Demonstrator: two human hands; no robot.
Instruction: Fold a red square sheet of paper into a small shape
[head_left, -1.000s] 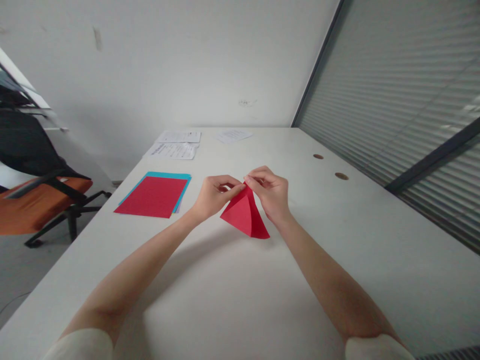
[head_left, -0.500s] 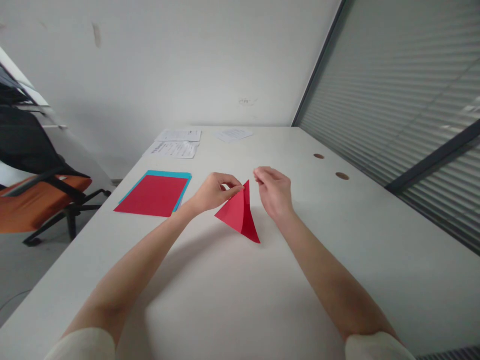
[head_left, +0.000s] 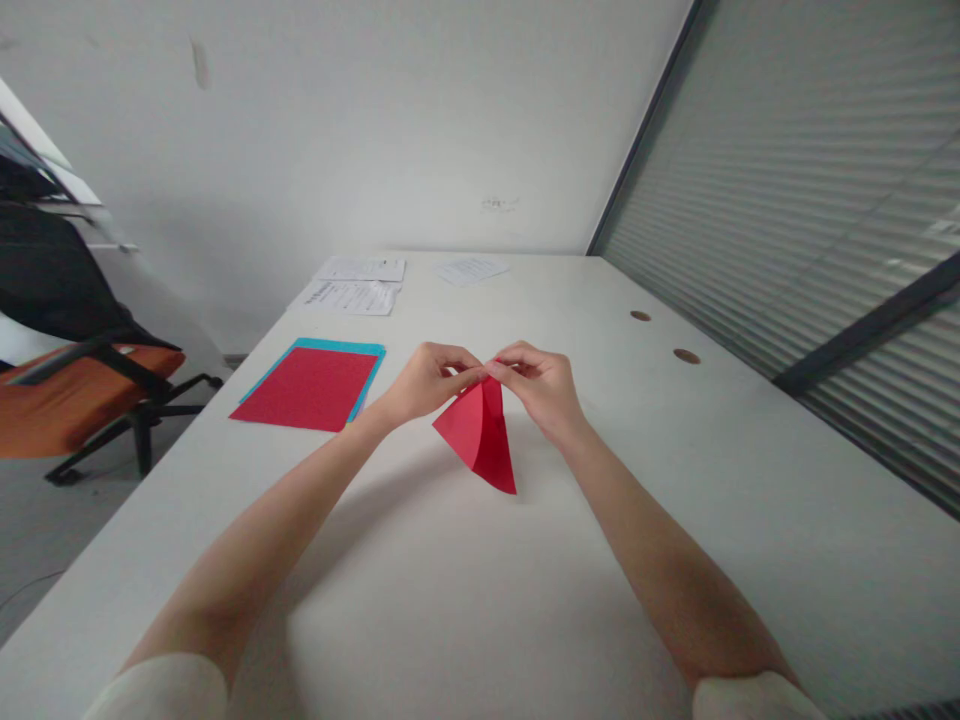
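A folded sheet of red paper (head_left: 480, 435) hangs from my fingertips above the white table, its lower edges spreading apart into a cone-like shape. My left hand (head_left: 435, 380) pinches its top from the left, thumb against fingers. From the right, my right hand (head_left: 536, 385) pinches the same top point, the two sets of fingertips almost touching. The fingers cover the tip of the paper, so the fold there is hidden.
Left of my hands lies a flat red sheet (head_left: 307, 388) on top of blue paper (head_left: 341, 347). Printed pages (head_left: 349, 297) and another sheet (head_left: 472, 270) lie at the table's far end. Two round holes (head_left: 686, 356) pierce the right side. An orange-seated chair (head_left: 97, 390) stands left.
My right hand has moved left and now grips the top of the folded red paper, where before it was apart from it. The paper's lower flap has turned slightly. My left hand keeps its pinch.
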